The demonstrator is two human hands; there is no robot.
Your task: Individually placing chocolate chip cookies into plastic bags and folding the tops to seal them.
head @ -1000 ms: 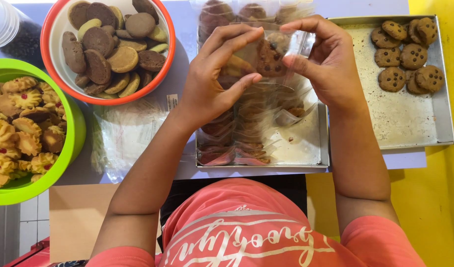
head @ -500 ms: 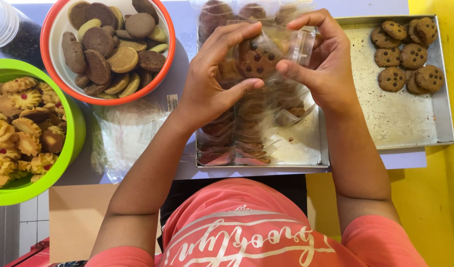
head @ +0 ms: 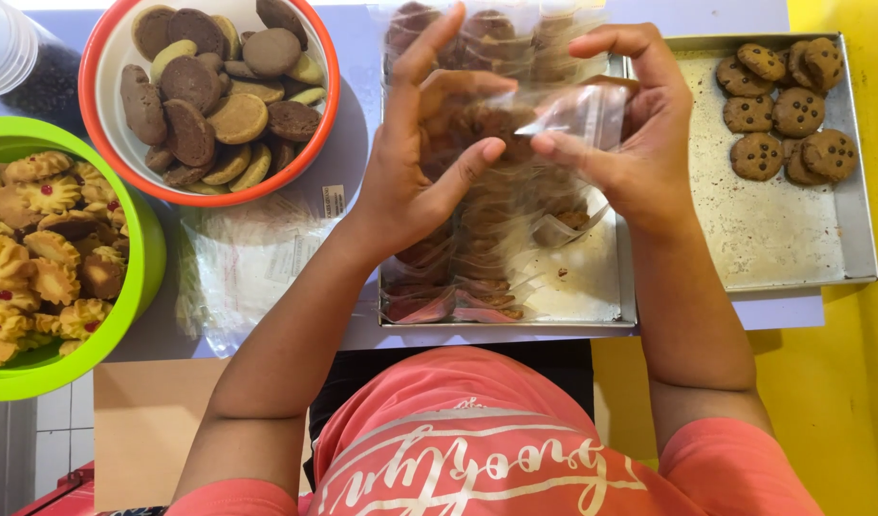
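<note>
Pale lilac tabletop (head: 357, 124) fills the upper view, with a yellow surface (head: 845, 401) at the right edge and a person in a coral printed shirt (head: 487, 449) seated below.

Two bowls sit at the left: an orange-rimmed round white bowl (head: 109, 167) heaped with dark brown and tan round biscuits, too many and too overlapped to count, and a lime-green plastic bowl (head: 142, 277) of golden flower-shaped cookies with red centres, cut off by the frame. Two shallow metal baking trays lie side by side. The right tray (head: 792, 229) carries eight chocolate-chip cookies (head: 783, 110) clustered in its far right corner. The middle tray (head: 582, 277) holds rows of clear-wrapped cookies (head: 458, 277), their number hidden under plastic and hands.

A flat stack of clear plastic bags (head: 243, 263) lies between the bowls and the middle tray, with a small white rectangular label (head: 333, 200) just beyond it, near the orange rim. A clear stack of cups or lids (head: 4, 48) shows at the top left corner.

Both hands are raised over the middle tray. The left hand (head: 420, 162) has its fingers spread upward and its thumb pressed against a small clear plastic packet (head: 573, 115) holding a brown chocolate-chip cookie (head: 496, 124). The right hand (head: 630, 143) pinches the packet's open end between curled fingers and thumb.
</note>
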